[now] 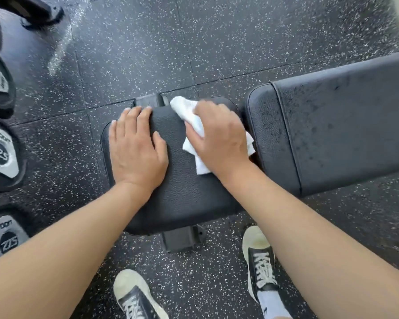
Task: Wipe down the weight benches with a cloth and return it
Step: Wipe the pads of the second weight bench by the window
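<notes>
Two bare forearms enter from the near edge, with two black-and-white laced shoes on the speckled floor point(136, 56) below them: the left shoe point(136, 295) nearest the camera, the right shoe point(260, 261) near the front edge of the seat pad point(177, 180).

Landmark: seat pad, the smaller black cushion of the weight bench, serving as the counter here.

Left hand point(136, 148): lies palm down on the left half of the seat pad. Fingers point(134, 118) straight and close together, tips reaching the pad's far left edge; thumb spread toward the pad's centre. Holds nothing.

Right hand point(219, 137): on the right half of the seat pad, pressing the white cloth point(194, 125) onto its surface. Fingers curled over the bunched cloth, gripping it; fingertips hidden under the hand. Cloth shows beyond the hand on three sides: toward the pad's far edge, toward its centre, and at its right edge next to the gap.

Back pad point(343, 130): larger black cushion just right of the seat pad, separated by a narrow gap; its surface looks mottled with dull patches.

Bench frame: black metal bracket point(180, 238) protrudes below the seat pad's front edge; another piece point(150, 100) shows at its far edge.

Well left of the seat pad: dumbbell ends point(0, 153) with grey faceplates, stacked along the picture's edge. Markings not clearly legible.
</notes>
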The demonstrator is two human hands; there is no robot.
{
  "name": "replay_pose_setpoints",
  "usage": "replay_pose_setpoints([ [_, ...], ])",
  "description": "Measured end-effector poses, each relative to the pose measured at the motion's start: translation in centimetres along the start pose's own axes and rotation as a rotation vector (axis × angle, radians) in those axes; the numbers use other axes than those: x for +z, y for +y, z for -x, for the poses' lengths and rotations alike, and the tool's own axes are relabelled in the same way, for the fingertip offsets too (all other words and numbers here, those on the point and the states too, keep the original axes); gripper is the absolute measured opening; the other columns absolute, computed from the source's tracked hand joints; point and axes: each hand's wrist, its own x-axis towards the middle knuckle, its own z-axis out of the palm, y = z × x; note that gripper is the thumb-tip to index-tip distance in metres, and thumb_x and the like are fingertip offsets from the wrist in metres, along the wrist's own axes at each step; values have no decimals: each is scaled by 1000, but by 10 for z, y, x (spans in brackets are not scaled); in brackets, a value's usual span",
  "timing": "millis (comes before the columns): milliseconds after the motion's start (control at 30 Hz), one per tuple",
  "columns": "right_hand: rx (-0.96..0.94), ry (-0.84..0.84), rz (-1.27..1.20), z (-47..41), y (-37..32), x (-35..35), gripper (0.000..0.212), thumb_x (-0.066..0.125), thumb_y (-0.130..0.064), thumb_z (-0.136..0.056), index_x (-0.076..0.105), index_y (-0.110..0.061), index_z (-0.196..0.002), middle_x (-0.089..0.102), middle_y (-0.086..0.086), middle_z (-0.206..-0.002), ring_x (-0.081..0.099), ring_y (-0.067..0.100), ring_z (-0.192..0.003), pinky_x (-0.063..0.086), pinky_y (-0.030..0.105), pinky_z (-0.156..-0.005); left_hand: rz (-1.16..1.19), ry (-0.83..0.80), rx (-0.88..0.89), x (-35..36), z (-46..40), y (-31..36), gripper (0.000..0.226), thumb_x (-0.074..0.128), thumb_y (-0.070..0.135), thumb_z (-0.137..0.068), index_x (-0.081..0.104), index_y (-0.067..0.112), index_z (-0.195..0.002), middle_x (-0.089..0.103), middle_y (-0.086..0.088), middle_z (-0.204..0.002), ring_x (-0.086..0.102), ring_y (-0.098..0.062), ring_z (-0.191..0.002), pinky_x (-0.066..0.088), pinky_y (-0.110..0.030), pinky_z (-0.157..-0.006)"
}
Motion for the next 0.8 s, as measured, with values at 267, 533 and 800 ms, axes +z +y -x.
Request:
replay_pose_setpoints([
  [267,-63,-70,-35,126,26,-36,17,64,-28,-98,65,-12,-104,47,0,-78,38,22,-65,40,42,-55,1,48,6,2,-3,1,59,41,30,-94,46,9,-149,48,-13,-154,36,-35,-148,19,-51,-127],
  [533,317,47,-37,-67,25,19,22,65,-35,-94,56,-15,-94,57,-3,-79,48,23,-69,30,35,-58,-9,58,34,9,-5,-3,59,43,26,-93,47,6,-148,48,-14,-153,38,-37,-147,24,-56,-123],
  [800,154,6,-62,-42,27,7,19,62,-32,-97,61,-13,-96,58,2,-83,49,25,-73,39,39,-63,-15,70,51,10,-8,-3,60,45,24,-90,48,2,-146,49,-17,-150,40,-41,-144,26,-59,-121],
])
